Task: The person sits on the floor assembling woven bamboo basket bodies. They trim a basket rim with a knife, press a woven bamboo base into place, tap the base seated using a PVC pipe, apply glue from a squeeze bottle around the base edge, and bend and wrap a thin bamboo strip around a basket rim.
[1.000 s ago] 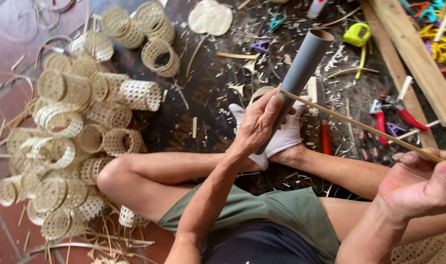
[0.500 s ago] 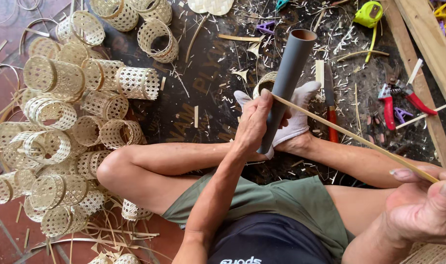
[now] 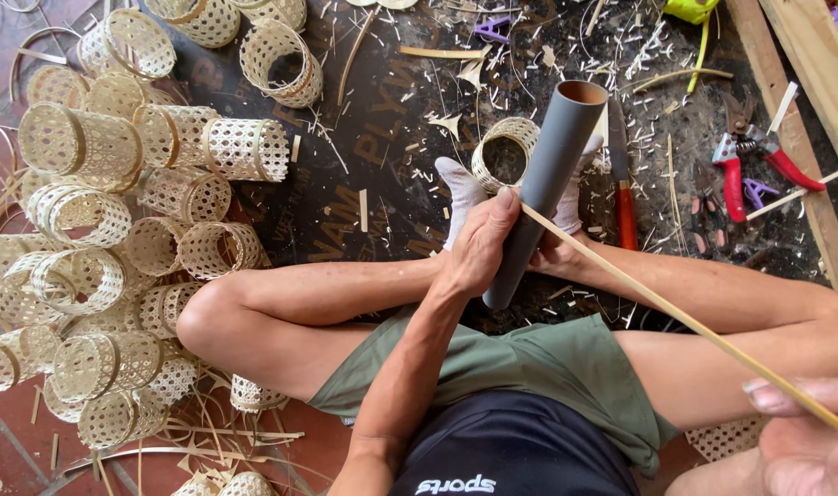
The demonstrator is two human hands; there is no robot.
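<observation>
Left hand (image 3: 478, 248) grips grey pipe (image 3: 543, 188), pinning bamboo strip (image 3: 676, 317) against it. Right hand (image 3: 804, 441) pinches strip's far end. Small woven ring (image 3: 503, 152) just beside pipe.

A floor-level basket-weaving workshop is shown. Finished woven cylinders (image 3: 79, 266) are piled from 8 to 11 o'clock. The dark floor mat (image 3: 382, 156) is strewn with bamboo shavings. Red-handled cutters (image 3: 759, 165) and a knife (image 3: 624, 184) are laid at 2 o'clock, beside wooden planks (image 3: 804, 64).
</observation>
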